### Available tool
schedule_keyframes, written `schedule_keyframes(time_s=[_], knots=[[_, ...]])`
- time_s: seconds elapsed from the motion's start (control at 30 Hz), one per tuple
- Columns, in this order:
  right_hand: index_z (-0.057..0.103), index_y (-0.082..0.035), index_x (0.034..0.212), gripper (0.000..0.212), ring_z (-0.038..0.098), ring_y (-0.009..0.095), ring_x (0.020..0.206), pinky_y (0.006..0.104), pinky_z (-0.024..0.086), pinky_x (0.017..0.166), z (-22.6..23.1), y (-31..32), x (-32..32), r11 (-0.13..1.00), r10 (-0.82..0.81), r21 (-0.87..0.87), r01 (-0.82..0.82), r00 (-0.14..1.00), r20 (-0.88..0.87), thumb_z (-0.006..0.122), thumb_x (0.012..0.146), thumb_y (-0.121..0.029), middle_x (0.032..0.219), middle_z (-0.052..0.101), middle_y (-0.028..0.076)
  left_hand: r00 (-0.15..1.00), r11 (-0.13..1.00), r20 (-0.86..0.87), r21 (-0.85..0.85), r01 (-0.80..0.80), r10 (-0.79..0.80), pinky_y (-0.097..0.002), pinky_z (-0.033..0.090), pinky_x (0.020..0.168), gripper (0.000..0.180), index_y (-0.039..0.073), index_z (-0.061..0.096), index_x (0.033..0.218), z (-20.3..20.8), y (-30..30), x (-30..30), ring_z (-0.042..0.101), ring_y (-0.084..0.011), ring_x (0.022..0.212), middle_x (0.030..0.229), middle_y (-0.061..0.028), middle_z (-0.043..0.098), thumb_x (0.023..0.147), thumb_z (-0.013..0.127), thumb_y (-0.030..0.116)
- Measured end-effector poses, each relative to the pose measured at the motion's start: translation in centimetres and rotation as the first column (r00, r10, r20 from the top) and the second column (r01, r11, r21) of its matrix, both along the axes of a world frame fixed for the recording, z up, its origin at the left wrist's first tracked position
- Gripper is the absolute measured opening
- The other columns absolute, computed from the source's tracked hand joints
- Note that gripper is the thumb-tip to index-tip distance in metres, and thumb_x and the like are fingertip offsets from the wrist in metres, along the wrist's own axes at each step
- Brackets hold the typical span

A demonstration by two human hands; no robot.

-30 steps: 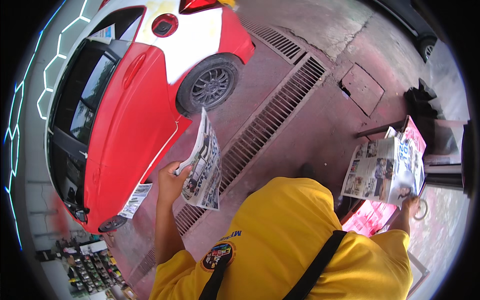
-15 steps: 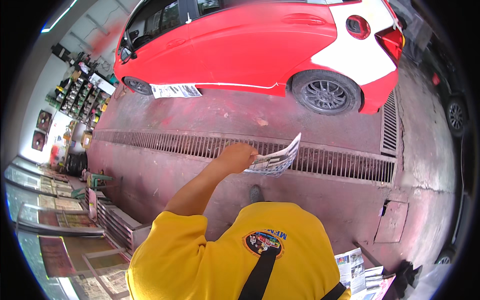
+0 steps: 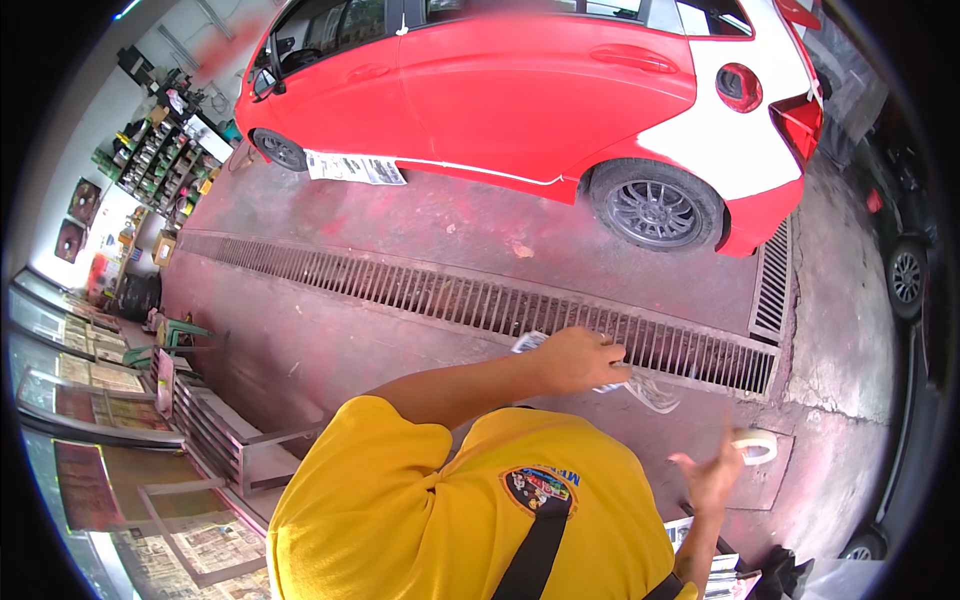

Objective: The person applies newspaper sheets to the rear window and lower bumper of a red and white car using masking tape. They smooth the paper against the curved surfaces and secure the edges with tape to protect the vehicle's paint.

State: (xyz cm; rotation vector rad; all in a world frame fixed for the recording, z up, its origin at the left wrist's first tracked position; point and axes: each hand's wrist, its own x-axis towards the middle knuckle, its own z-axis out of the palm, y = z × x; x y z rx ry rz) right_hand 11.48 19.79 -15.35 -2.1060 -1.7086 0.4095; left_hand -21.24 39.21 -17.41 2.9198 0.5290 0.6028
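My left hand is closed on a sheet of newspaper, which hangs below and beside the fingers. Out to the right is my right hand, its thumb and index finger spread apart. A roll of cream masking tape sits at the far side of that hand, apparently held by the other fingers, which are partly hidden. Beyond both hands stands a red car with a white rear quarter. Another newspaper sheet hangs along its lower sill near the front wheel, and a white strip runs along the sill.
A metal drain grate crosses the floor between me and the car. Window frames and a green stool stand at the left, with loaded shelves farther back. A dark car is at the right. Papers lie near my right side.
My left hand has moved right and nearer to me with the newspaper. My right hand has come into view with the tape roll. The view has shifted slightly.
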Motion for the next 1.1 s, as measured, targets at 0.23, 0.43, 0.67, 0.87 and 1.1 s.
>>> schedule_keyframes(time_s=[0.23,0.43,0.67,0.87,1.1], knots=[[0.078,-0.005,0.087,0.032,0.059,0.038,0.11,0.0511,0.042,0.102,4.8,14.9,-10.9,0.879,0.44,0.1,-0.466,0.874,0.207,0.096,0.063,-0.017,0.109,0.064,0.017,0.937,0.964,0.232,-0.015,-0.266,0.262,-0.037,0.054,0.061,0.024,0.017,0.07,0.083,3.2,3.0,-6.8,0.067,-0.0225,0.075,0.075,-0.001,0.059,0.09,0.076,0.039],[0.077,-0.003,0.086,0.03,0.057,0.036,0.107,0.0462,0.044,0.097,8.6,21.5,-13.8,0.846,0.529,-0.007,-0.533,0.841,-0.112,0.096,0.065,-0.015,0.107,0.058,0.016,0.852,0.889,0.299,0.026,-0.457,0.43,-0.0372,0.055,0.064,0.03,0.015,0.072,0.078,5.1,6.2,-17.5,0.067,-0.0231,0.073,0.073,-0.0009,0.063,0.086,0.082,0.042],[0.071,0.001,0.092,0.013,0.049,0.009,0.079,0.0277,0.039,0.072,8.7,31.2,-18.7,0.907,0.422,0.241,-0.346,0.755,-0.502,0.078,0.097,-0.009,0.083,0.054,-0.003,0.776,0.755,0.202,-0.466,-0.461,0.598,-0.0456,0.057,0.074,0.021,0.01,0.078,0.091,9.0,13.4,-27.1,0.073,-0.0329,0.082,0.081,-0.0105,0.072,0.089,0.083,0.031],[0.063,-0.004,0.077,0.029,0.043,0.004,0.069,0.0265,0.033,0.059,10.2,40.3,-20.9,0.901,0.415,0.329,-0.283,0.786,-0.459,0.081,0.097,-0.015,0.073,0.053,-0.008,0.74,0.74,0.001,-0.024,-0.672,0.672,-0.0494,0.049,0.104,0.043,0.01,0.076,0.122,14.6,21.1,-26.2,0.066,-0.0361,0.123,0.132,-0.0188,0.07,0.084,0.086,0.027],[0.078,0.0,0.107,0.027,0.053,0.008,0.073,0.0282,0.045,0.068,9.2,43.6,-23.7,0.863,0.502,0.346,-0.368,0.701,-0.506,0.088,0.09,-0.019,0.08,0.065,0.0,0.896,0.844,0.0,-0.336,-0.419,0.444,-0.0499,0.054,0.09,0.033,0.003,0.075,0.11,16.3,27.1,-15.1,0.07,-0.0421,0.104,0.107,-0.0221,0.075,0.091,0.079,0.029]])
